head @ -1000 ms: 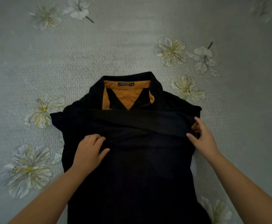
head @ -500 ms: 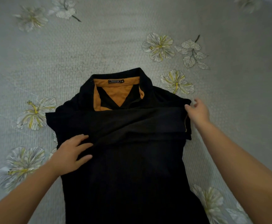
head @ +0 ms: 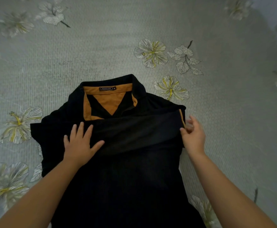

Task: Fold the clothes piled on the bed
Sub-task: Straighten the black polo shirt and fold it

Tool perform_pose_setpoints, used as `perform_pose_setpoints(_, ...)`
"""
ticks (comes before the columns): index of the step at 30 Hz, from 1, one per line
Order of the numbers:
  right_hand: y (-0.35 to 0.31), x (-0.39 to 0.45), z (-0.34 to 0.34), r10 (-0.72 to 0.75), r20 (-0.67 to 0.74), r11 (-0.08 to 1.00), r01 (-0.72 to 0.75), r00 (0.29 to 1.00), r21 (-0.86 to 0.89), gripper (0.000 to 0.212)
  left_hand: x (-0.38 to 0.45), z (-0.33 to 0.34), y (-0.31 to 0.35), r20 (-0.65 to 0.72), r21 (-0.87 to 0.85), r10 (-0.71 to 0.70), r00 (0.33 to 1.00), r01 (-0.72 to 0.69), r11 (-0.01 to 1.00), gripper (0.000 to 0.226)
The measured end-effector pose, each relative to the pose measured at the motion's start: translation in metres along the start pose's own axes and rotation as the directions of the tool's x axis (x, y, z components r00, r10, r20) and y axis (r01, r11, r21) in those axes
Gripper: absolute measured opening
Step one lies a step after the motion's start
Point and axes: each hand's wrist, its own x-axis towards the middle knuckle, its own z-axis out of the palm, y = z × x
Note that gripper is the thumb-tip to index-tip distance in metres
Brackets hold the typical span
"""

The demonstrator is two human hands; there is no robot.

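Shirt (head: 126,178), soft black knit, orange-lined collar, under flat left hand (head: 80,143).

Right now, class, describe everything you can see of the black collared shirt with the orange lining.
The black collared shirt with the orange lining lies flat, collar away from the viewer, on the grey flowered bedspread. A label reading FASHION sits inside the neck. A sleeve is folded across the chest. The left hand presses flat on it; the right hand pinches the fold's right edge.
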Motion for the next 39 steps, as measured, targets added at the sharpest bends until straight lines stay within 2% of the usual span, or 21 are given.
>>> perform_pose_setpoints(3,0.002,0.010,-0.017,-0.048,-0.035,0.999,0.048,0.998,0.009,0.057,-0.006,0.005,0.002,0.025,0.067,-0.007,1.000,0.006,0.998,0.085)
perform_pose_setpoints(5,0.009,0.009,-0.020,-0.048,0.041,0.999,0.049,0.998,-0.023,0.058,-0.008,0.007,0.002,0.023,0.080,-0.015,1.000,0.013,0.997,0.090)
perform_pose_setpoints(7,0.022,0.005,-0.016,-0.027,0.134,0.985,0.049,0.991,-0.163,0.054,-0.008,0.009,0.002,0.027,0.091,-0.020,0.999,0.018,0.996,0.092)
perform_pose_setpoints(9,0.026,-0.001,-0.014,-0.010,0.118,0.962,0.042,0.993,-0.268,0.050,-0.007,0.010,0.002,0.026,0.088,-0.016,1.000,0.014,0.996,0.094)
perform_pose_setpoints(10,0.019,-0.005,-0.013,-0.054,0.061,0.952,0.070,0.997,-0.298,0.048,-0.007,0.010,0.002,0.017,0.077,-0.015,1.000,0.013,0.997,0.096)
perform_pose_setpoints(12,0.002,-0.011,-0.004,-0.306,-0.009,0.871,0.277,0.952,-0.405,0.040,-0.008,0.008,0.000,-0.019,0.030,-0.016,1.000,0.017,0.999,0.104)
perform_pose_setpoints(13,-0.004,-0.014,0.005,-0.439,0.031,0.779,0.398,0.898,-0.485,0.039,-0.009,0.008,-0.001,-0.040,0.010,-0.020,0.999,0.020,1.000,0.105)
perform_pose_setpoints(15,-0.012,-0.019,0.031,-0.549,0.292,0.558,0.603,0.783,-0.570,0.045,-0.009,0.009,-0.003,-0.074,-0.012,-0.044,0.996,0.044,0.999,0.102)
perform_pose_setpoints(17,-0.011,-0.015,0.050,-0.489,0.524,0.389,0.712,0.697,-0.584,0.053,-0.007,0.009,-0.007,-0.085,-0.035,-0.110,0.990,0.107,0.994,0.094)
perform_pose_setpoints(18,-0.007,-0.009,0.054,-0.426,0.585,0.381,0.723,0.690,-0.576,0.059,-0.006,0.009,-0.011,-0.083,-0.038,-0.144,0.986,0.141,0.989,0.089)
perform_pose_setpoints(20,0.006,0.007,0.051,-0.345,0.598,0.415,0.689,0.723,-0.594,0.067,-0.004,0.010,-0.025,-0.108,-0.029,-0.185,0.977,0.183,0.983,0.089)
perform_pose_setpoints(24,0.021,0.020,0.038,-0.346,0.496,0.480,0.604,0.797,-0.636,0.074,-0.004,0.008,-0.064,-0.184,-0.077,-0.229,0.956,0.218,0.973,0.098)
perform_pose_setpoints(28,0.028,0.024,0.034,-0.368,0.402,0.625,0.543,0.838,-0.561,0.079,0.002,0.010,-0.078,-0.200,-0.099,-0.209,0.957,0.192,0.976,0.086)
perform_pose_setpoints(30,0.033,0.025,0.030,-0.362,0.305,0.736,0.471,0.881,-0.487,0.078,0.004,0.009,-0.080,-0.220,-0.180,-0.208,0.953,0.170,0.969,0.071)
perform_pose_setpoints(32,0.045,0.019,0.018,-0.253,0.243,0.834,0.338,0.936,-0.436,0.078,-0.003,0.009,-0.084,-0.279,-0.300,-0.211,0.937,0.124,0.946,0.066)
perform_pose_setpoints(35,0.067,-0.013,-0.004,-0.234,0.238,0.882,0.309,0.943,-0.356,0.078,-0.042,0.022,-0.079,-0.360,-0.450,-0.278,0.890,0.095,0.888,0.060)
perform_pose_setpoints(38,0.085,-0.068,-0.022,-0.177,0.236,0.919,0.246,0.955,-0.308,0.079,-0.109,0.056,-0.065,-0.363,-0.577,-0.359,0.860,0.095,0.811,0.058)
perform_pose_setpoints(39,0.093,-0.089,-0.027,-0.172,0.249,0.917,0.247,0.953,-0.313,0.079,-0.133,0.066,-0.060,-0.343,-0.648,-0.422,0.839,0.114,0.753,0.056)
